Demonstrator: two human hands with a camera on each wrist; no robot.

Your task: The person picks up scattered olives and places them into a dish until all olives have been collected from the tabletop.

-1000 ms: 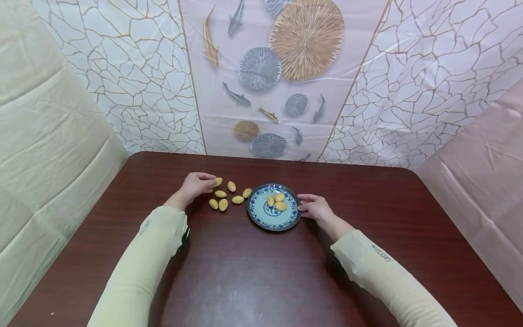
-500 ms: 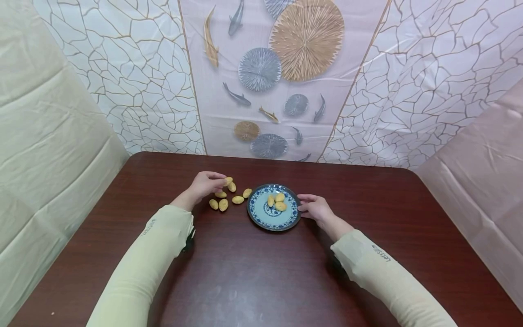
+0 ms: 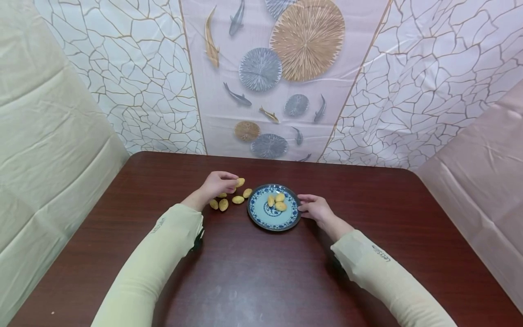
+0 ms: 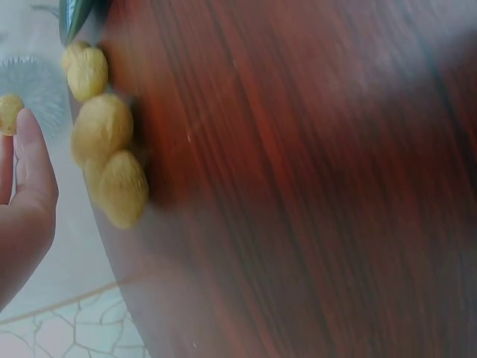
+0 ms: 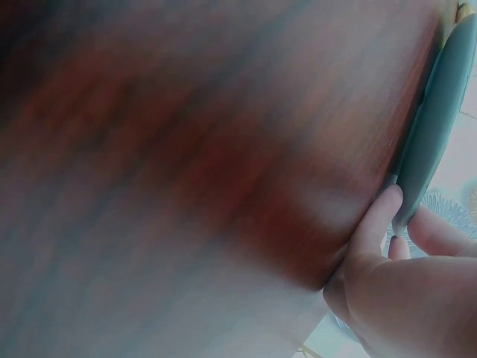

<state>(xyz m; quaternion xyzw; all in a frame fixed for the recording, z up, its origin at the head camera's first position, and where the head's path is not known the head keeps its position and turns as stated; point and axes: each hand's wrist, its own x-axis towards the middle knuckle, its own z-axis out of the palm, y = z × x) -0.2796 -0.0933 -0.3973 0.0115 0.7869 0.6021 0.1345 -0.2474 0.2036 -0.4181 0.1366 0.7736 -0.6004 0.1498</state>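
Observation:
My left hand [image 3: 218, 184] is above the table, pinching a yellow oval piece [image 3: 240, 182] between thumb and fingertips. In the left wrist view this piece [image 4: 10, 113] looks small and rough-skinned, much like a nut or tiny potato. Several matching yellow pieces [image 3: 223, 205] lie on the table below and beside that hand, some partly hidden by it. To their right is a round blue-and-white patterned plate [image 3: 261, 218] with three yellow pieces [image 3: 280, 206] near its middle. My right hand [image 3: 316, 210] grips the plate's right rim, thumb and fingers on either side of the edge [image 5: 440, 112].
The dark red-brown wooden table [image 3: 253, 272] has rounded far corners. Behind it hangs a patterned backdrop [image 3: 261, 109] with fish and discs. Pale cloth panels [image 3: 49, 136] stand at both sides. One loose yellow piece [image 3: 247, 193] lies close to the plate's left rim.
My left hand has moved rightward toward the plate, carrying the pinched yellow piece over the others. My right hand and the plate have stayed in place.

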